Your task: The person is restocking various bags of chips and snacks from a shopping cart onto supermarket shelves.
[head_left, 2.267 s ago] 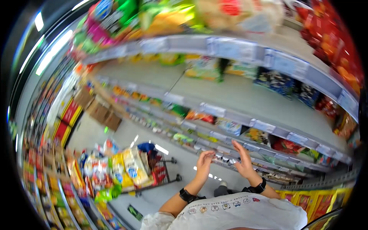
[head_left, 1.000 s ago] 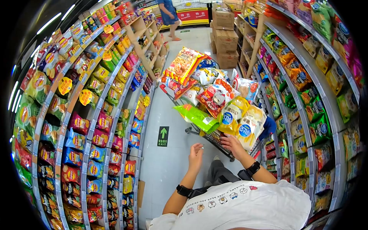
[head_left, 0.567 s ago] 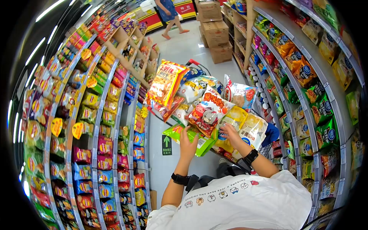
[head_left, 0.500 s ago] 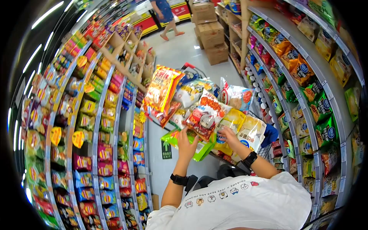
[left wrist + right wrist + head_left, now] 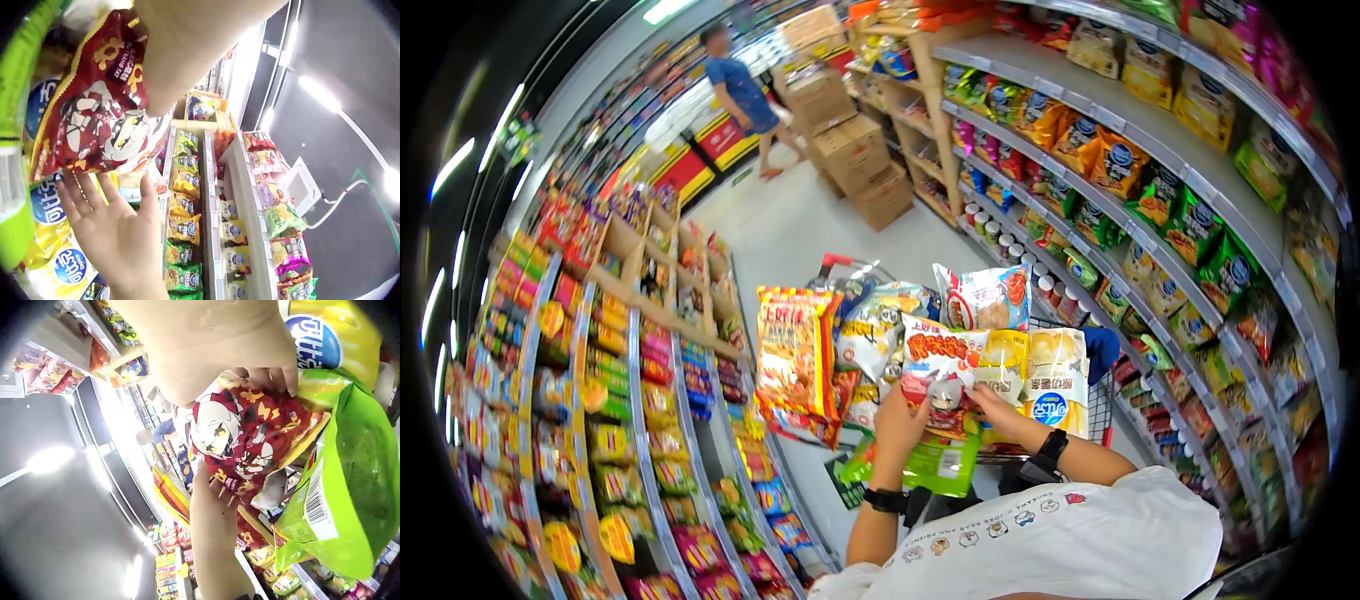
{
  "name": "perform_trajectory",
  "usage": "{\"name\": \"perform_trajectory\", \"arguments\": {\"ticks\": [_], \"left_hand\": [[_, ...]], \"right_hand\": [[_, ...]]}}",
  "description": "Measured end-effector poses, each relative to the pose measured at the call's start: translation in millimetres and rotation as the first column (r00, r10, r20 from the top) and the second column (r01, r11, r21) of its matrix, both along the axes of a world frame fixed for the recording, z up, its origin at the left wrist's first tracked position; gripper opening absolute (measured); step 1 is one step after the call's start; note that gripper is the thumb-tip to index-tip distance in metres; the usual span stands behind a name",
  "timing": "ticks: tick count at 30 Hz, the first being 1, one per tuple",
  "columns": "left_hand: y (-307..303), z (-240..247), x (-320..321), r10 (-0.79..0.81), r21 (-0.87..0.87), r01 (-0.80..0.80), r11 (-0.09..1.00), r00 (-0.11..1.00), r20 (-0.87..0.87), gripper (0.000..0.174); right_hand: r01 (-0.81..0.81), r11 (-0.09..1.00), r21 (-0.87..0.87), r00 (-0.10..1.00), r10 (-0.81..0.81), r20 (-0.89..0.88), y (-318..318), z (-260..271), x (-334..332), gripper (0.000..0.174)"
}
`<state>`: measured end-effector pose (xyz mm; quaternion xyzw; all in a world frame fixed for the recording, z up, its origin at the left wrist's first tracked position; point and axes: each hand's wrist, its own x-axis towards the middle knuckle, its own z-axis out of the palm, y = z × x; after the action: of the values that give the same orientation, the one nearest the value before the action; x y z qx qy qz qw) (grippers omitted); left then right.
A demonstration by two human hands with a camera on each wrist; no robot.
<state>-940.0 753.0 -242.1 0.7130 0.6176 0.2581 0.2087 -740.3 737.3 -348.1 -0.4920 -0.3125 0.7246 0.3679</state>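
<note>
A red and white snack bag (image 5: 940, 350) with cartoon figures lies on top of a heaped shopping cart (image 5: 1105, 400). My left hand (image 5: 897, 425) holds its near left corner; in the right wrist view that thumb is on the printed face, the fingers at the edge. At the near right side my right hand (image 5: 998, 412) grips the same bag, and the left wrist view shows its fingers reaching behind the lower edge. Just below the hands is a bright green bag (image 5: 935, 465). A yellow bag (image 5: 1005, 365) sits right beside it, and an orange-red bag (image 5: 793, 345) to the left.
Shelves (image 5: 1150, 220) of snack bags line the right side, with more shelves (image 5: 640, 400) on the left. Stacked cardboard boxes (image 5: 855, 155) stand further along the aisle. A person in blue (image 5: 740, 95) walks beyond them.
The view has swung from the shelf to the cart. Both hands, apart before, have come forward to the red and white snack bag and now hold it. The green bag shows below them.
</note>
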Motion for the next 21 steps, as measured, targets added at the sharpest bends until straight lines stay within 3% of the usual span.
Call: {"name": "perform_trajectory", "arguments": {"ticks": [2,3,4,5,7,11,16,18,21], "left_hand": [[5,5,-11,-0.117,0.031,0.114,0.993,0.984,0.135,0.044],[8,4,-17,-0.162,-0.037,0.169,0.985,0.977,0.135,0.045],[8,5,-20,-0.228,0.060,0.221,0.973,0.963,0.145,0.046],[8,6,-22,-0.276,0.046,0.272,0.961,0.955,0.112,0.049],[5,8,-25,-0.368,0.056,0.366,0.929,0.929,0.038,0.054],[-15,34,-14,-0.531,0.177,0.539,0.824,0.842,-0.092,0.061],[-41,83,15,-0.775,0.269,0.765,0.586,0.625,-0.089,0.062],[-48,81,33,-0.866,0.329,0.817,0.474,0.500,0.006,0.060],[-78,99,58,-0.936,0.303,0.889,0.342,0.352,0.024,0.053]], "right_hand": [[0.091,0.994,-0.054,0.993,-0.087,0.076,0,23,-14,0.045],[0.170,0.985,-0.041,0.984,-0.167,0.062,-3,30,-22,0.044],[0.242,0.970,-0.033,0.969,-0.240,0.054,-7,34,-29,0.043],[0.337,0.940,-0.051,0.939,-0.331,0.099,-9,35,-38,0.043],[0.378,0.922,-0.082,0.922,-0.383,-0.062,-9,16,-40,0.042],[0.486,0.871,-0.080,0.843,-0.491,-0.221,-32,51,-39,0.048],[0.681,0.729,0.068,0.691,-0.609,-0.389,-87,70,-8,0.053],[0.771,0.600,0.212,0.632,-0.682,-0.368,-114,74,10,0.050],[0.824,0.530,0.201,0.566,-0.758,-0.323,-174,92,33,0.044]]}}
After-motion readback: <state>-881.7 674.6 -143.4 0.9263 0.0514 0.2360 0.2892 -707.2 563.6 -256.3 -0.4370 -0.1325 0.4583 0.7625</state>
